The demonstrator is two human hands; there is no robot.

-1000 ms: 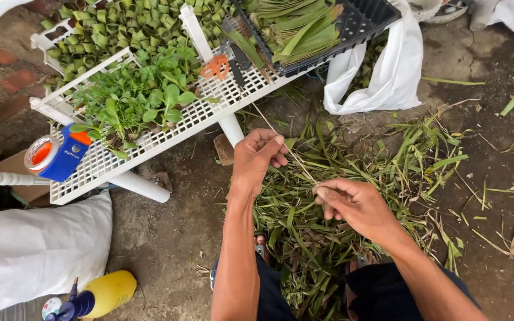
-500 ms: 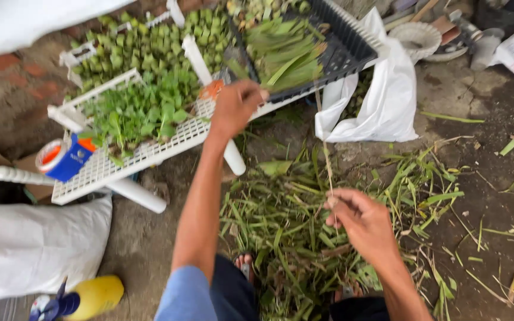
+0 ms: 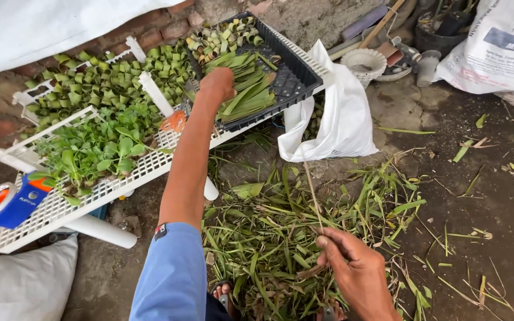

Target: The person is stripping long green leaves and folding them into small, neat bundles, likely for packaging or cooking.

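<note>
- Head view, left hand (image 3: 216,85): reaches out over the black tray (image 3: 304,77), fingers curled down onto the stack of cut leaf strips (image 3: 248,89); whether they have closed on a strip I cannot tell, as the fingertips are hidden.
- Head view, right hand (image 3: 352,267): low, over the leaf litter (image 3: 269,238); thumb and forefinger pinched on 1 thin stick (image 3: 312,190), which stands tilted up and away from the hand.
- Stick: judged light, stiff and brittle; thin enough to snap if bent. Best held near the lower end, as now, with a pinch.
- Leaf strips: flat, long, green, stacked in 1 pile in the tray beside rolled leaf cups (image 3: 218,40). Judged light, soft, pliable, easily torn along the grain; best taken by 1 end, 1 at a time.
- White rack (image 3: 150,166): bears the tray, more rolled cups and green seedlings (image 3: 90,148).
- Tape roll (image 3: 7,205): blue dispenser, on the rack's near left corner.
- White bag (image 3: 334,119): hangs just beside the tray's right edge.
- White sack (image 3: 495,47): on the ground at far right.
</note>
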